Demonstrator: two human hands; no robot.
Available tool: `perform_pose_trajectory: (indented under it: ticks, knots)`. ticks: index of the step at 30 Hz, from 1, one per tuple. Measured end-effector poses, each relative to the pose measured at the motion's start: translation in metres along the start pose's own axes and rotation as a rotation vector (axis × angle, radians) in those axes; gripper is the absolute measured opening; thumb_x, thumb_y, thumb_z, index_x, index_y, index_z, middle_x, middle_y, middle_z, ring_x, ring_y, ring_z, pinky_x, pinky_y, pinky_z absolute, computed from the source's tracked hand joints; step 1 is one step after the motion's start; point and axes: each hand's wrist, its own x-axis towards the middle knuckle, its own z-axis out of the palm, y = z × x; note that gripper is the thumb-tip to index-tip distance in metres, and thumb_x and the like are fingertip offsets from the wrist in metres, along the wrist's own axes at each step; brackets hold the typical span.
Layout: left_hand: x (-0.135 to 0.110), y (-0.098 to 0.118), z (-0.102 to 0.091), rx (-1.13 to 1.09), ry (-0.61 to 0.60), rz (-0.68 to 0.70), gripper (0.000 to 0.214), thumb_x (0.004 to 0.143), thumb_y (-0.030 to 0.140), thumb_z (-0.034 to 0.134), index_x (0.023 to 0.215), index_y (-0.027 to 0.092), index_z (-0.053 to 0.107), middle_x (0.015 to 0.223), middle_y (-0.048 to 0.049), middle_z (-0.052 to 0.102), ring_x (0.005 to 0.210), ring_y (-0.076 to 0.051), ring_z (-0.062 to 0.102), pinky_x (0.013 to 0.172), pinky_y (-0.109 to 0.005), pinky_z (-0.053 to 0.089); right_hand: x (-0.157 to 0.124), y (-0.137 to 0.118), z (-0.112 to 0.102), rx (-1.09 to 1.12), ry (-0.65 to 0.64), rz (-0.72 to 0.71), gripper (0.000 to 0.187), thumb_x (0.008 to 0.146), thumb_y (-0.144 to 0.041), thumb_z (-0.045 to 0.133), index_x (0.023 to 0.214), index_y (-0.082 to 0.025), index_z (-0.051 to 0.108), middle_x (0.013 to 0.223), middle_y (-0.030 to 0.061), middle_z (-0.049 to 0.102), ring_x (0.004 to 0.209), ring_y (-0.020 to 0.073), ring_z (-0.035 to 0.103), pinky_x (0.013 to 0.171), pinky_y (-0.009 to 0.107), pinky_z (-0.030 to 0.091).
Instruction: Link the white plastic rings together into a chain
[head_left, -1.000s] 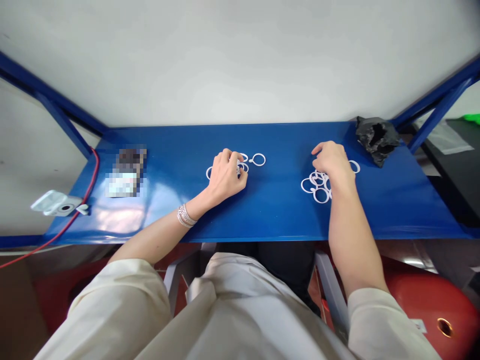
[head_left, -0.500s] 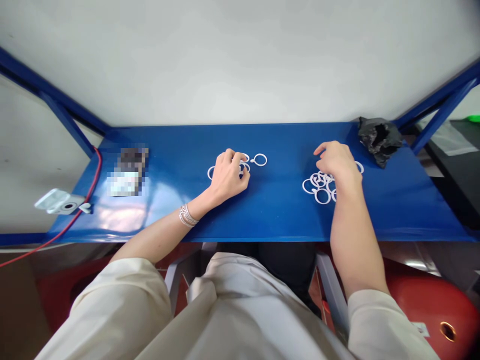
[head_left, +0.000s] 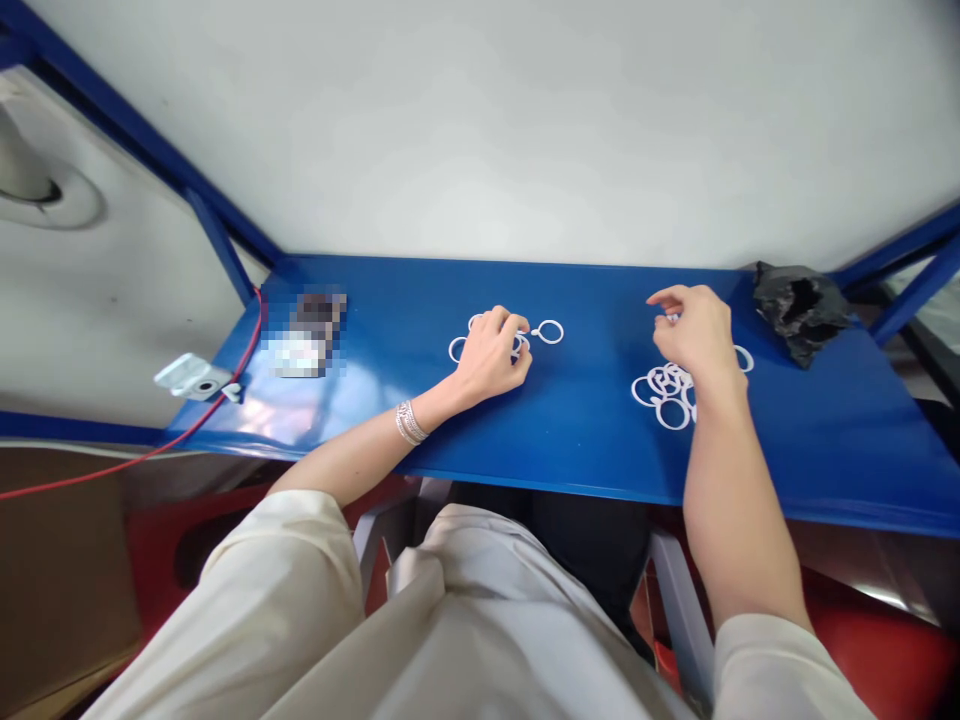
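My left hand [head_left: 491, 358] rests with curled fingers on a small cluster of white plastic rings [head_left: 459, 348] near the middle of the blue shelf [head_left: 577, 420]; one ring with a tab [head_left: 550, 332] lies just right of it. My right hand [head_left: 691, 330] is raised slightly above a pile of several white rings [head_left: 664, 392], thumb and fingers pinched on a ring that is mostly hidden.
A crumpled black bag [head_left: 799, 305] sits at the shelf's back right. A blurred flat object [head_left: 307, 338] lies at the left, with a small white device [head_left: 193, 378] and a red cable [head_left: 187, 432] at the left edge. A white wall stands behind the shelf.
The view has shifted, moving everything right and down in the frame. My right hand has lifted a little off the ring pile. My left hand stays on its cluster.
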Motion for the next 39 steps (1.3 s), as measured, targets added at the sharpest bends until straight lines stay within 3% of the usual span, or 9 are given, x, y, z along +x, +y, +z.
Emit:
perform_pose_trajectory:
  ticks: [5, 8, 12, 17, 23, 26, 29, 33, 39]
  knots:
    - [0.002, 0.001, -0.001, -0.032, -0.013, 0.019, 0.017, 0.094, 0.017, 0.06, 0.111, 0.02, 0.06, 0.104, -0.0106, 0.063, 0.096, -0.027, 0.062, 0.088, -0.044, 0.048, -0.003, -0.015, 0.005, 0.056, 0.056, 0.027, 0.044, 0.082, -0.004, 0.057, 0.116, -0.018, 0.08, 0.126, 0.0185, 0.07, 0.114, 0.0331, 0.072, 0.11, 0.053, 0.055]
    - [0.002, 0.001, 0.0, -0.043, -0.023, 0.024, 0.017, 0.095, 0.018, 0.06, 0.112, 0.02, 0.06, 0.106, -0.0104, 0.063, 0.096, -0.026, 0.063, 0.089, -0.045, 0.049, -0.002, -0.013, 0.002, 0.034, 0.037, 0.065, 0.044, 0.08, 0.0, 0.058, 0.112, -0.017, 0.081, 0.123, 0.0185, 0.07, 0.113, 0.0335, 0.072, 0.111, 0.052, 0.054]
    - [0.001, -0.001, 0.0, -0.055, -0.034, 0.029, 0.018, 0.096, 0.019, 0.06, 0.113, 0.02, 0.06, 0.108, -0.0112, 0.064, 0.098, -0.027, 0.063, 0.091, -0.046, 0.049, -0.002, -0.008, -0.007, 0.034, 0.141, 0.071, 0.044, 0.083, 0.003, 0.052, 0.112, -0.012, 0.081, 0.123, 0.0238, 0.07, 0.109, 0.0331, 0.073, 0.108, 0.047, 0.055]
    - [0.001, 0.001, -0.002, -0.062, -0.028, 0.056, 0.016, 0.099, 0.022, 0.059, 0.114, 0.019, 0.061, 0.108, -0.0111, 0.065, 0.096, -0.026, 0.063, 0.09, -0.045, 0.049, -0.01, -0.026, -0.002, 0.185, 0.244, -0.07, 0.043, 0.088, -0.001, 0.048, 0.117, -0.012, 0.079, 0.124, 0.0211, 0.07, 0.112, 0.0299, 0.072, 0.103, 0.044, 0.059]
    - [0.002, 0.008, -0.009, -0.146, -0.04, 0.185, 0.029, 0.102, 0.034, 0.068, 0.128, 0.023, 0.063, 0.116, -0.0116, 0.067, 0.101, -0.025, 0.066, 0.089, -0.045, 0.055, -0.032, -0.074, 0.031, 0.616, -0.011, -0.186, 0.028, 0.089, -0.01, 0.057, 0.104, -0.021, 0.079, 0.118, 0.012, 0.073, 0.104, 0.025, 0.074, 0.091, 0.042, 0.066]
    - [0.003, 0.009, -0.01, -0.159, -0.06, 0.23, 0.016, 0.103, 0.032, 0.067, 0.118, 0.027, 0.069, 0.113, -0.0098, 0.067, 0.099, -0.024, 0.067, 0.086, -0.043, 0.058, -0.04, -0.089, 0.045, 0.806, -0.134, -0.205, 0.017, 0.086, -0.018, 0.068, 0.099, -0.02, 0.079, 0.112, 0.0119, 0.074, 0.096, 0.0243, 0.075, 0.085, 0.041, 0.067]
    - [0.004, 0.009, -0.01, -0.153, -0.007, 0.286, 0.01, 0.105, 0.034, 0.065, 0.108, 0.026, 0.071, 0.107, -0.0086, 0.069, 0.096, -0.022, 0.067, 0.082, -0.039, 0.059, -0.043, -0.093, 0.053, 0.947, -0.227, -0.176, 0.016, 0.081, -0.028, 0.08, 0.094, -0.019, 0.079, 0.106, 0.0122, 0.077, 0.089, 0.0242, 0.075, 0.076, 0.04, 0.066]
    - [0.003, 0.009, -0.01, -0.112, 0.066, 0.421, 0.017, 0.106, 0.034, 0.065, 0.12, 0.025, 0.07, 0.114, -0.0096, 0.071, 0.1, -0.021, 0.069, 0.084, -0.038, 0.058, -0.042, -0.092, 0.057, 1.058, -0.289, -0.113, 0.03, 0.072, -0.043, 0.091, 0.086, -0.019, 0.08, 0.099, 0.0116, 0.081, 0.085, 0.0241, 0.076, 0.075, 0.039, 0.065]
    - [0.001, 0.007, -0.009, -0.154, 0.006, 0.483, 0.009, 0.106, 0.027, 0.064, 0.11, 0.023, 0.071, 0.117, -0.0086, 0.074, 0.101, -0.021, 0.07, 0.088, -0.037, 0.056, -0.041, -0.091, 0.055, 1.103, -0.319, -0.014, 0.038, 0.064, -0.047, 0.098, 0.081, -0.019, 0.079, 0.085, 0.0095, 0.081, 0.073, 0.0216, 0.074, 0.069, 0.036, 0.064]
